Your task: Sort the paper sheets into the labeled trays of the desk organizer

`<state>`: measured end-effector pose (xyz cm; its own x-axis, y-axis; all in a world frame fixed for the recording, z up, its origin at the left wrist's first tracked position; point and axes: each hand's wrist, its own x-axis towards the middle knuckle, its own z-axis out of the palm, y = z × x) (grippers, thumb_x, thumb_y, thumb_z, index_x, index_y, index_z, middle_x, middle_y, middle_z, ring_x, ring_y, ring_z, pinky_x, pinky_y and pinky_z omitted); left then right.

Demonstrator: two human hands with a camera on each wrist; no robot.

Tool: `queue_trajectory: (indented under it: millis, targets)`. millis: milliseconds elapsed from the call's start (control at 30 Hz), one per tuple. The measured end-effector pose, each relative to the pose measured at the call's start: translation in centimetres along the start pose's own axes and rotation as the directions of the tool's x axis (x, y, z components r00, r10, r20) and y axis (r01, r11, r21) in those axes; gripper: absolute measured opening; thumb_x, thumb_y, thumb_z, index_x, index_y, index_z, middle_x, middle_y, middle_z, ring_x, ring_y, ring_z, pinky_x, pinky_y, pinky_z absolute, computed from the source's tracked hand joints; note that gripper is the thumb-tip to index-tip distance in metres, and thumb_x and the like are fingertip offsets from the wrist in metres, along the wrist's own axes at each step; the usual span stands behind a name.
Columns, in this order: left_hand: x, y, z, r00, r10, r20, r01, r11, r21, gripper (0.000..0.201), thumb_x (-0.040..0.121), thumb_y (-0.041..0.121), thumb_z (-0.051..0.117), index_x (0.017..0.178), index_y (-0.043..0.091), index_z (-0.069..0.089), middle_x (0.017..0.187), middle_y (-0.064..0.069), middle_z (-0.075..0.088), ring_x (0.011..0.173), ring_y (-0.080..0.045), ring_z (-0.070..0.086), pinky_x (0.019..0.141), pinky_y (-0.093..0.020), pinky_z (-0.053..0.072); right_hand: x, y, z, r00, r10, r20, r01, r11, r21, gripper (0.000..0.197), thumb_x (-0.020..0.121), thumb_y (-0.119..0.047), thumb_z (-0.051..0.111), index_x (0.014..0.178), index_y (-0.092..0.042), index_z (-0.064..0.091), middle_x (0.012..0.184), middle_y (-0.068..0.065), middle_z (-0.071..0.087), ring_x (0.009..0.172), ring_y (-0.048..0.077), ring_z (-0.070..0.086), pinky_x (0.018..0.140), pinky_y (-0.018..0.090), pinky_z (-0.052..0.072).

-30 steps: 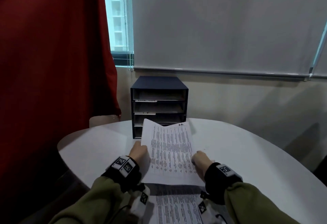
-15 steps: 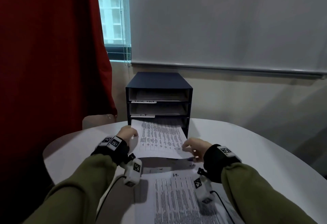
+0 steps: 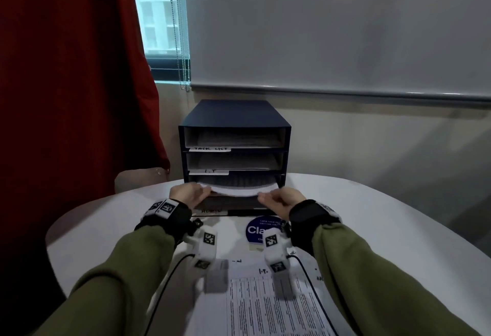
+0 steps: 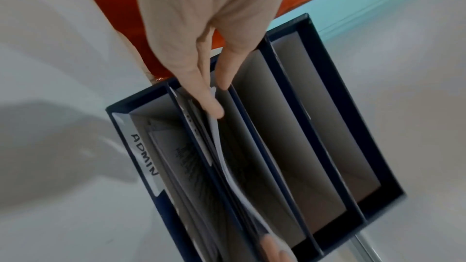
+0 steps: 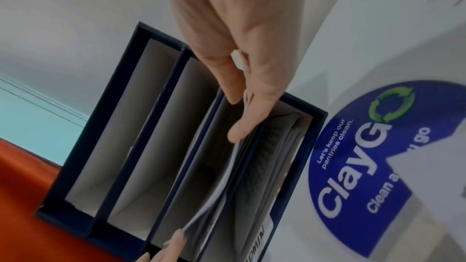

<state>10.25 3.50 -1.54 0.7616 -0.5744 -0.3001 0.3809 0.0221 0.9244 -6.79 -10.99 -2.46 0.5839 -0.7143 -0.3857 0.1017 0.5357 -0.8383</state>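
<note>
A dark blue desk organizer with several stacked trays stands at the table's far side. A printed paper sheet lies mostly inside the third tray from the top, sagging in the middle, with only its near edge sticking out. My left hand pinches the sheet's near left corner, and my right hand pinches its near right corner. In the left wrist view the left hand holds the sheet just above the tray labelled ADMIN. The right wrist view shows the right hand holding the sheet edge.
The top tray bears a TASK LIST label. More printed sheets lie on the white round table under my forearms, partly covering a blue ClayGo sticker. A red curtain hangs on the left, and a wall stands behind.
Both hands have moved forward to the organizer's front. The sheet they hold has gone from above the table into the third tray.
</note>
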Motion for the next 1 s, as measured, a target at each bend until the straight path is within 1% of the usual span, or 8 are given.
queue_trajectory:
  millis: [67,133,267,400,500,667,833,1000]
  targets:
    - [-0.6,0.0,0.1,1.000,0.021,0.005,-0.021,0.996,-0.086,0.042,0.096,-0.010,0.033,0.137,-0.015,0.031,0.140,-0.028,0.043,0.134,-0.036,0.042,0.109,-0.034,0.038,0.0,0.1,0.0,1.000,-0.006,0.011,0.006,1.000,0.028,0.028,0.097,0.009,0.035,0.122,0.011,0.046,0.106,0.023,0.057,0.107,0.031,0.060,0.091,0.041,0.051]
    - [-1.3,-0.4,-0.1,0.999,0.016,-0.029,-0.017,0.999,-0.051,0.037,0.096,-0.004,0.038,0.133,-0.010,0.040,0.124,-0.025,0.054,0.120,-0.035,0.055,0.096,-0.038,0.048,-1.0,0.2,-0.5,1.000,0.012,0.005,-0.012,0.998,-0.058,0.017,0.099,0.000,0.038,0.106,0.003,0.052,0.082,0.016,0.055,0.076,0.024,0.059,0.080,0.041,0.054]
    - [-3.5,-1.8,-1.0,0.994,0.028,0.105,-0.066,0.926,0.372,0.019,0.092,0.002,0.053,0.109,0.003,0.060,0.090,-0.011,0.064,0.072,-0.021,0.063,0.069,-0.033,0.055,-3.4,0.6,-3.5,0.999,0.031,-0.029,-0.039,0.948,-0.317,0.009,0.096,-0.009,0.051,0.097,-0.003,0.058,0.086,0.013,0.064,0.075,0.024,0.064,0.058,0.033,0.059]
    - [-6.1,-4.0,-1.9,0.934,-0.094,0.345,-0.209,0.640,0.740,0.007,0.088,0.009,0.060,0.094,0.012,0.063,0.083,-0.004,0.063,0.068,-0.014,0.059,0.062,-0.025,0.052,-6.2,1.6,-7.2,0.979,0.195,-0.058,-0.191,0.778,-0.599,0.010,0.087,-0.012,0.060,0.087,-0.003,0.063,0.073,0.013,0.063,0.061,0.027,0.061,0.065,0.036,0.055]
    - [-7.8,-6.0,-2.2,0.892,-0.152,0.425,-0.328,0.428,0.842,0.010,0.085,0.018,0.066,0.093,0.020,0.060,0.084,-0.001,0.061,0.067,-0.010,0.056,0.057,-0.018,0.047,-9.0,2.2,-9.1,0.962,0.243,-0.127,-0.261,0.669,-0.696,0.009,0.087,-0.011,0.055,0.081,-0.006,0.058,0.069,0.012,0.058,0.057,0.026,0.056,0.058,0.034,0.052]
    - [-10.0,-8.1,-2.2,0.904,-0.075,0.421,-0.412,0.115,0.904,0.031,0.083,0.024,0.064,0.113,0.019,0.062,0.100,0.003,0.054,0.092,-0.014,0.053,0.080,-0.021,0.042,-12.2,4.0,-10.7,0.967,0.175,-0.183,-0.252,0.588,-0.769,0.009,0.088,-0.006,0.052,0.086,-0.001,0.058,0.068,0.011,0.058,0.052,0.023,0.052,0.052,0.031,0.054]
    - [-11.1,-7.7,-1.7,0.864,-0.039,0.502,-0.486,0.195,0.852,0.013,0.081,0.018,0.063,0.091,0.025,0.065,0.094,0.000,0.059,0.086,-0.015,0.055,0.068,-0.020,0.044,-13.4,4.4,-10.7,0.973,0.107,-0.203,-0.223,0.657,-0.720,0.009,0.089,-0.002,0.056,0.096,-0.004,0.060,0.078,0.012,0.052,0.047,0.018,0.059,0.042,0.020,0.047]
    - [-11.3,-7.3,-1.8,0.788,0.022,0.615,-0.578,0.368,0.728,0.009,0.077,0.027,0.068,0.076,0.033,0.062,0.091,-0.003,0.062,0.083,-0.015,0.055,0.077,-0.029,0.045,-14.9,4.0,-10.7,0.986,0.045,-0.158,-0.146,0.678,-0.720,0.012,0.084,0.005,0.064,0.087,-0.002,0.055,0.067,0.007,0.030,0.049,0.015,0.035,0.034,0.012,0.040]
